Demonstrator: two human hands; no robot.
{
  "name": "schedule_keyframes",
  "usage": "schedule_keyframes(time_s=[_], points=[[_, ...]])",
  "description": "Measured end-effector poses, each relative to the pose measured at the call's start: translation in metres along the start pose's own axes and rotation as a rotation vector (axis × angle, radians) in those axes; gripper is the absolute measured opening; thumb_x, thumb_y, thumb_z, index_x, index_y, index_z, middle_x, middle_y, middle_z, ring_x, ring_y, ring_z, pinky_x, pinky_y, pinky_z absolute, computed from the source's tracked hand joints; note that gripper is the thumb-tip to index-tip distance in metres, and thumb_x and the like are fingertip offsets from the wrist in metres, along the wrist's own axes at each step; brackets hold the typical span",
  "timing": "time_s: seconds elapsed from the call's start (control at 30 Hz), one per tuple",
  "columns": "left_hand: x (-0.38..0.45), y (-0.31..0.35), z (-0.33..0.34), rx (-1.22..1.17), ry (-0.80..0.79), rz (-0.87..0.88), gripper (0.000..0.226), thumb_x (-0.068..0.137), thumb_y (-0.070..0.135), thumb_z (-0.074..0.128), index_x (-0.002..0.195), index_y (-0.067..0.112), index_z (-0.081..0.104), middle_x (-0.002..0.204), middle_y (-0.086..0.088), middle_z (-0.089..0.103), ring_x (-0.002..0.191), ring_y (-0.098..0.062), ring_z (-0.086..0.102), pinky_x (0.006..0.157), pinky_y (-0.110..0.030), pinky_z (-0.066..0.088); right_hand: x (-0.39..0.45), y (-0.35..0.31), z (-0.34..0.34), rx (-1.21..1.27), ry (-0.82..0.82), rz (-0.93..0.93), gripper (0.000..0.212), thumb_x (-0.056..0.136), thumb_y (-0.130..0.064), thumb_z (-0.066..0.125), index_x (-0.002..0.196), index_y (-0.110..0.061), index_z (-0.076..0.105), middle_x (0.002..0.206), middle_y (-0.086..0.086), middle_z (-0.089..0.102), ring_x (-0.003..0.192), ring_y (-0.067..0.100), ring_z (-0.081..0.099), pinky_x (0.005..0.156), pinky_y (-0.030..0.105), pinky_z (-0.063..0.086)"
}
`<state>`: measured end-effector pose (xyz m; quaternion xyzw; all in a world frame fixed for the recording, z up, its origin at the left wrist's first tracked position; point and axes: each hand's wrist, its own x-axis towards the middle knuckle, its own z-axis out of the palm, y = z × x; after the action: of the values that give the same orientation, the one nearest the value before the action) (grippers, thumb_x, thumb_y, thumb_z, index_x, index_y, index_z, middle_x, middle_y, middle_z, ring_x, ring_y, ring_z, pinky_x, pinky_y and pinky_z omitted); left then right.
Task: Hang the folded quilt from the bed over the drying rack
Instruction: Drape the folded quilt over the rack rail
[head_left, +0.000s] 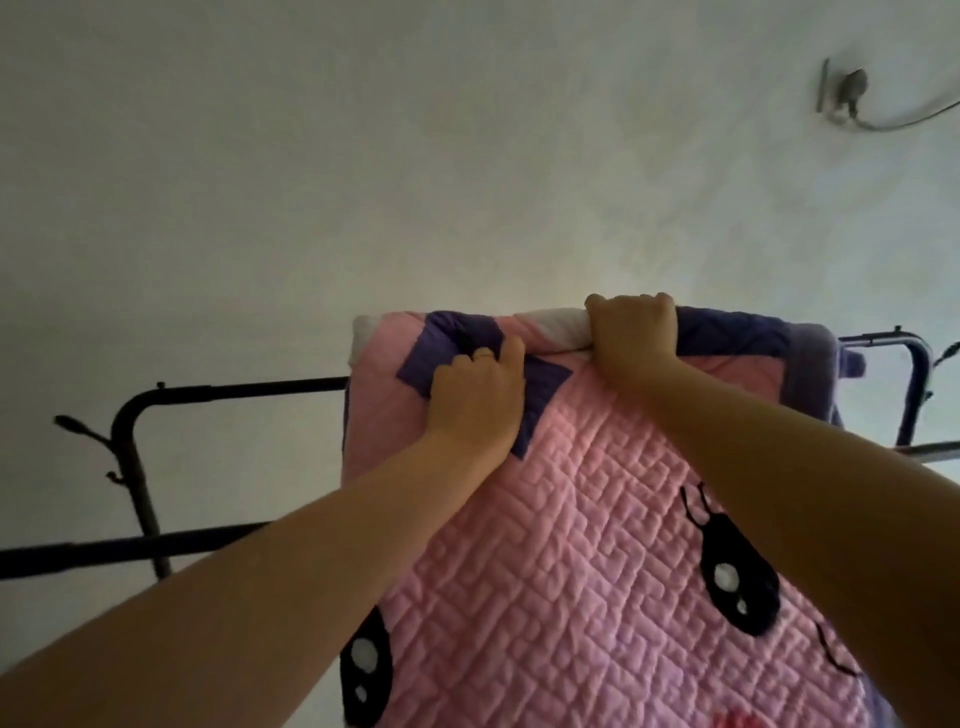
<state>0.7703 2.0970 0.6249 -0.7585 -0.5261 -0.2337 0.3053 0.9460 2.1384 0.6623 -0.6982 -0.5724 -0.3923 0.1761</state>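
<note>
The pink quilt (597, 519) already lies over the top bar of the black drying rack (234, 388), its fold riding on the bar and its near face, with 2 dark cartoon eyes, hanging toward the camera. The right hand (631, 327) is clamped over the rolled fold at the top, fingers curled past the far side, probably to keep the thick edge seated on the bar. The left hand (475, 400) presses on the purple patch just below the fold, its fingertips bunching a little cloth, which looks like a tug to even the drape. The 2 hands are close together but not touching. The quilt sits toward the rack's right end, leaving bare bar to the left.

The half of the quilt behind the bar cannot be seen, so how evenly it hangs is unknown. The bar under the fold is covered, the quilt's lower edge is cut off by the frame, and the bed is out of view. A wall fitting (844, 93) with a trailing cable is too dim to identify.
</note>
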Motion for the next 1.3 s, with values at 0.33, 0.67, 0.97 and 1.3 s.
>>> schedule_keyframes(time_s=[0.33, 0.67, 0.97, 1.3], points=[[-0.066, 0.043, 0.039, 0.077, -0.426, -0.049, 0.1, 0.08, 0.083, 0.019, 0.148, 0.011, 0.023, 0.143, -0.03, 0.037, 0.128, -0.046, 0.037, 0.107, -0.066, 0.019, -0.022, 0.005, 0.018, 0.047, -0.177, -0.083, 0.028, 0.09, -0.016, 0.053, 0.118, -0.02, 0.054, 0.109, 0.002, 0.061, 0.107, 0.024, 0.055, 0.09, 0.037, 0.041], [-0.059, 0.046, 0.034, -0.019, -0.558, -0.088, 0.095, 0.077, 0.085, 0.032, 0.146, 0.02, 0.029, 0.146, -0.013, 0.043, 0.13, -0.036, 0.042, 0.109, -0.061, 0.023, -0.123, 0.021, 0.013, 0.318, -0.37, -0.164, 0.043, 0.096, -0.052, 0.034, 0.129, -0.031, 0.051, 0.128, 0.004, 0.057, 0.119, 0.027, 0.052, 0.105, 0.049, 0.038], [-0.053, 0.042, 0.031, -0.089, -0.618, -0.152, 0.097, 0.071, 0.088, 0.035, 0.142, 0.022, 0.033, 0.138, -0.015, 0.05, 0.127, -0.034, 0.046, 0.108, -0.058, 0.029, -0.14, 0.026, 0.013, 0.238, -0.656, -0.329, 0.113, 0.063, -0.072, 0.068, 0.15, -0.036, 0.007, 0.155, 0.006, 0.026, 0.142, 0.034, 0.025, 0.11, 0.07, 0.015], [-0.098, 0.021, 0.046, -0.034, -0.338, -0.143, 0.066, 0.092, 0.066, 0.016, 0.148, 0.031, 0.022, 0.145, -0.013, 0.042, 0.135, -0.034, 0.036, 0.112, -0.053, 0.022, -0.118, 0.005, 0.023, 0.285, -0.689, -0.316, 0.08, 0.067, -0.055, 0.076, 0.136, -0.038, 0.04, 0.12, 0.0, 0.061, 0.116, 0.031, 0.056, 0.104, 0.066, 0.033]])
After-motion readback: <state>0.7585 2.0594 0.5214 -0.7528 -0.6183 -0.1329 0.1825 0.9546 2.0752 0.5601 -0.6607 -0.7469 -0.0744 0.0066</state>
